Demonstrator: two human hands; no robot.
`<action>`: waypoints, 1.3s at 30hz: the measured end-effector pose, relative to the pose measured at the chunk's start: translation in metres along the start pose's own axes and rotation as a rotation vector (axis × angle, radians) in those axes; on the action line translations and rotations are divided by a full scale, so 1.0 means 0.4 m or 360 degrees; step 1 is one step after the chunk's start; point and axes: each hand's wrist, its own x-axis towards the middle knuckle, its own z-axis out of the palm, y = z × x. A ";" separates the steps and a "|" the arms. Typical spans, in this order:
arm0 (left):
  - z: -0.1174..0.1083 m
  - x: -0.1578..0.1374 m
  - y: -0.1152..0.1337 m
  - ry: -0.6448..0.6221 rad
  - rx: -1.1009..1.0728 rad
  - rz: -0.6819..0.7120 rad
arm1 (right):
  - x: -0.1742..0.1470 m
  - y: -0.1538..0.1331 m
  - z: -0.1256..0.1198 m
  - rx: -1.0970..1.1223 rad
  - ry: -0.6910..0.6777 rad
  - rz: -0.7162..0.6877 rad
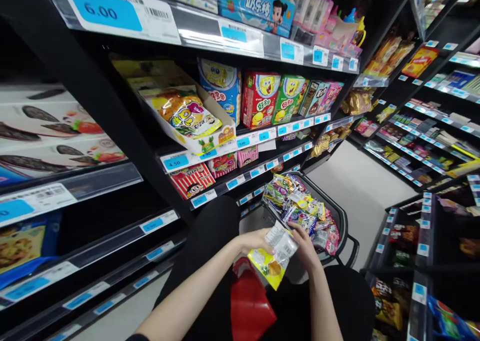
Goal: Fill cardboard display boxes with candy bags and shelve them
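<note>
Between my hands is a yellow and white snack packet (275,256), held low over my lap with its printed back facing up. My left hand (255,241) grips its left side, thumb lying across the front. On the other side my right hand (303,243) has its fingers closed at the packet's upper right edge. Just beyond my hands stands a black basket (343,226) full of small, colourful snack packets (300,203). An open carton (210,143) on the shelf at the left holds similar yellow and white packets (191,113).
Shelves with blue price tags (176,162) rise on my left, bearing snack boxes (261,98) and striped boxes (193,178). Lower shelves (420,281) with packets stand close on the right. A pale floor aisle (333,163) runs ahead. Red cloth (249,306) hangs between my knees.
</note>
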 end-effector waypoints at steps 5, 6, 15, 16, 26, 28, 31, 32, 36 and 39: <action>-0.018 0.007 -0.001 -0.0072 -0.0085 -0.0009 | 0.006 0.007 -0.019 0.0044 0.0031 0.0019; -0.022 0.008 -0.001 -0.0053 -0.0128 0.0044 | 0.010 0.007 -0.024 0.0081 0.0077 0.0002; -0.001 0.005 -0.005 -0.0145 -0.0454 0.0302 | 0.024 0.019 -0.016 0.0408 0.0385 -0.0094; 0.004 0.003 -0.004 -0.0184 -0.0465 0.0276 | 0.023 0.018 -0.012 0.0424 0.0386 -0.0092; 0.009 0.008 -0.013 -0.0233 -0.0645 0.0252 | 0.017 0.007 -0.013 0.0505 0.0333 -0.0090; 0.006 0.015 -0.022 -0.0150 -0.0640 0.0323 | 0.015 0.002 -0.014 0.0520 0.0301 -0.0077; 0.004 0.021 -0.030 -0.0030 -0.0651 0.0448 | 0.006 -0.015 -0.009 0.0552 0.0248 -0.0096; 0.006 0.021 -0.031 0.0000 -0.0661 0.0489 | 0.002 -0.022 -0.002 0.0564 0.0236 -0.0112; 0.025 0.024 -0.039 0.0087 -0.0662 0.0622 | -0.015 -0.034 0.053 0.0573 0.0199 -0.0159; 0.036 0.036 -0.046 0.0182 -0.0574 0.0676 | -0.029 -0.023 0.103 0.0498 0.0101 -0.0062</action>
